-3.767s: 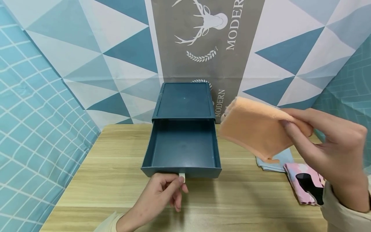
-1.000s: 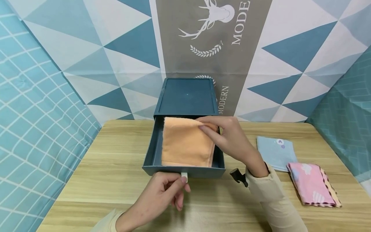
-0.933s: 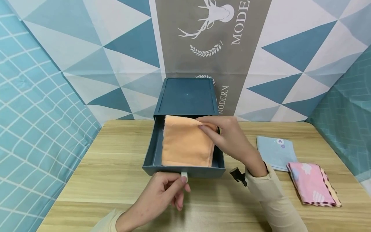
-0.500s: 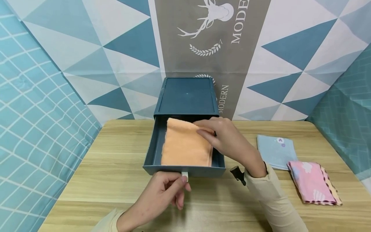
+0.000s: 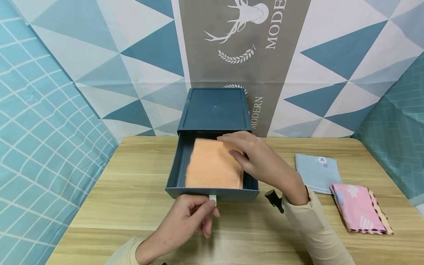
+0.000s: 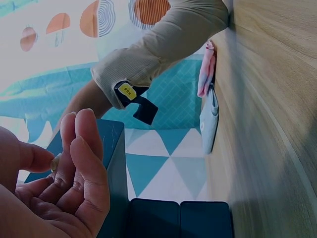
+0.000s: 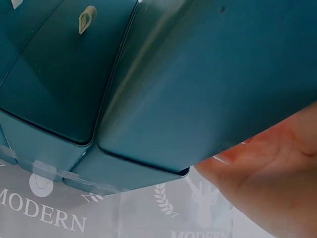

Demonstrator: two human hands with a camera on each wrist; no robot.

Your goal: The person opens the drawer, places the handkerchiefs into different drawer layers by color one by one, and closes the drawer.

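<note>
A blue plastic cabinet (image 5: 215, 110) sits at the far side of the desk (image 5: 139, 191), its top drawer (image 5: 240, 195) pulled out toward the near side. Inside lies the orange cloth (image 5: 212, 165), folded and reaching close to the drawer's front wall, with a strip of bare drawer floor to its left. In the left wrist view, two closed lower drawers (image 6: 205, 219) show between the pulled-out one and the desk.

The left hand (image 5: 185, 222) comes in from the near left, below the drawer front, its grip pinching the small white tab (image 5: 212, 199) between thumb and fingers. The right hand (image 5: 265, 162) reaches in from the near right, over the drawer's right wall, palm downward. Its grip is loose, the thumb apart from the gently bent fingers above the far right part of the orange cloth; whether the fingertips touch it I cannot tell.

On the right of the desk lie a folded blue cloth (image 5: 316, 175) and, nearer, a folded pink cloth (image 5: 359, 208).
</note>
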